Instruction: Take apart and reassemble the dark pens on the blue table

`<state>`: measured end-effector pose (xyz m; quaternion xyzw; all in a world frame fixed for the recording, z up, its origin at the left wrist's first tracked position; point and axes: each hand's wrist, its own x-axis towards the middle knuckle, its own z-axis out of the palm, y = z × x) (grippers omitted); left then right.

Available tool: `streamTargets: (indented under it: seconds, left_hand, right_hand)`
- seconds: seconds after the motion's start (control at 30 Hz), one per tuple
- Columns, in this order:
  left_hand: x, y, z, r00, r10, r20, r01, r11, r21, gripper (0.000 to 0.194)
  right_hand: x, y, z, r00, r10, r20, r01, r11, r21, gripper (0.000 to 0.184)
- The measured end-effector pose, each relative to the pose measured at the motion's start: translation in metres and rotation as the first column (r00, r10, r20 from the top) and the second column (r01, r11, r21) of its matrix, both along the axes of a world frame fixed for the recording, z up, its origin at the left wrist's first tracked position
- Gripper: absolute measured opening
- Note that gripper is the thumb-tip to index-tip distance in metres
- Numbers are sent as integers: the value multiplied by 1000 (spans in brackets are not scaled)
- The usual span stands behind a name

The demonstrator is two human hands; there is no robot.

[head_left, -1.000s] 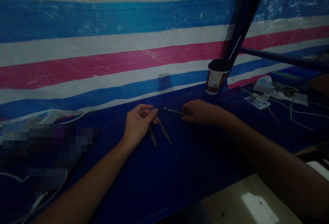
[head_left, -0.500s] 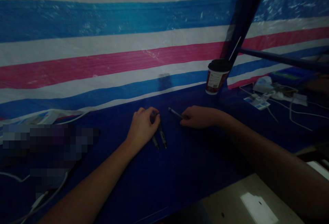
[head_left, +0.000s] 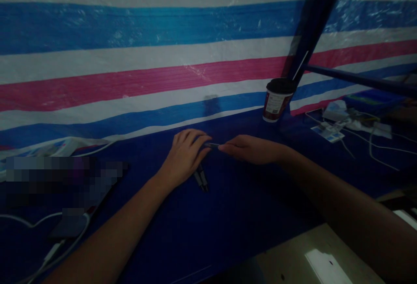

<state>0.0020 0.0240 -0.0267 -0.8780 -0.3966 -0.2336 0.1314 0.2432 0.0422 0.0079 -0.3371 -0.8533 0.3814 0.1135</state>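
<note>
A slim pen (head_left: 212,145) lies level between my two hands, just above the blue tabletop (head_left: 228,214). My right hand (head_left: 249,148) is closed and pinches the pen's right end between thumb and fingers. The pen's left end reaches into the gap between the thumb and index finger of my left hand (head_left: 187,153). My left hand is open, its fingers apart and curved over the table; whether it touches that pen is unclear. Two dark pens (head_left: 200,179) lie side by side beneath it, their upper parts hidden by the hand.
A lidded paper cup (head_left: 276,104) stands at the back right beside a blue metal post (head_left: 306,41). White cables and a power strip (head_left: 337,110) lie farther right. A blurred-out dark object (head_left: 65,184) and a cable occupy the left. Striped sheeting (head_left: 146,71) hangs behind.
My left hand has spread its fingers and shifted slightly right. My right hand has moved left, bringing its pen to my left hand. The two lying pens are now closer together.
</note>
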Motion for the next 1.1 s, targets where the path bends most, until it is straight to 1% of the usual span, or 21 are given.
streamTargets:
  seconds: [0.03,0.1,0.2,0.27,0.33,0.4,0.47,0.5,0.53,0.57,0.67,0.73,0.77,0.83,0.87,0.93,0.97,1.07,1.1]
  left_hand:
    - [-1,0,1,999,-30,-11,30,1000,-10,28]
    - [-3,0,4,996,-75,-38,74,997,-24,33]
    - [-4,0,10,991,-103,-88,97,993,-71,44]
    - [-4,-1,12,990,-101,-102,87,987,-134,48]
    - [-4,-1,14,992,-89,-94,66,974,-217,49]
    - [-3,-2,14,995,-82,-52,62,947,-316,48]
    - [-3,-2,15,997,-76,18,77,912,-402,47]
    - [-3,-3,16,997,-67,50,82,900,-428,46]
    - [-3,-3,16,996,-51,74,78,895,-439,45]
    - [-3,-4,17,996,-27,90,64,896,-440,45]
    - [-2,-6,17,993,46,105,3,906,-422,42]
    - [-1,-7,16,992,62,109,-10,906,-424,41]
    - [0,-7,15,991,65,113,-10,903,-430,40]
    - [0,-7,15,988,71,140,-1,896,-445,41]
    - [1,-6,15,985,75,158,4,893,-451,42]
    - [0,-6,14,979,79,186,14,892,-451,42]
    - [0,-6,13,978,81,194,14,895,-446,42]
    - [0,-5,11,977,89,193,3,901,-434,41]
    - [0,-5,10,977,91,193,3,900,-436,41]
  right_hand:
    - [0,-1,0,999,23,-22,-24,1000,-6,51]
    - [-2,-2,0,998,64,-12,-64,998,15,50]
    - [-4,-4,2,991,99,91,-110,986,123,45]
    - [-6,-7,4,978,86,191,-129,966,223,44]
    - [-8,-11,6,951,28,309,-142,925,351,42]
    - [-10,-15,7,911,-69,406,-158,852,498,35]
    - [-11,-18,8,887,-162,432,-162,767,621,27]
    - [-12,-18,8,890,-180,419,-155,745,649,25]
    - [-12,-17,8,901,-183,394,-134,745,653,26]
    - [-11,-16,8,914,-179,363,-102,765,636,30]
    - [-9,-10,7,957,-154,246,20,880,475,43]
    - [-6,-6,5,980,-130,152,62,921,384,42]
    - [-5,-5,4,989,-112,99,69,929,365,36]
    - [-5,-4,2,995,-95,-7,91,921,379,17]
    - [-4,-5,1,994,-95,-56,110,913,393,13]
    - [-5,-6,1,986,-112,-124,152,907,393,24]
    - [-5,-6,1,984,-123,-129,164,911,380,25]
    - [-5,-6,1,988,-140,-61,152,926,345,27]
    - [-5,-5,0,989,-142,-47,149,926,348,23]
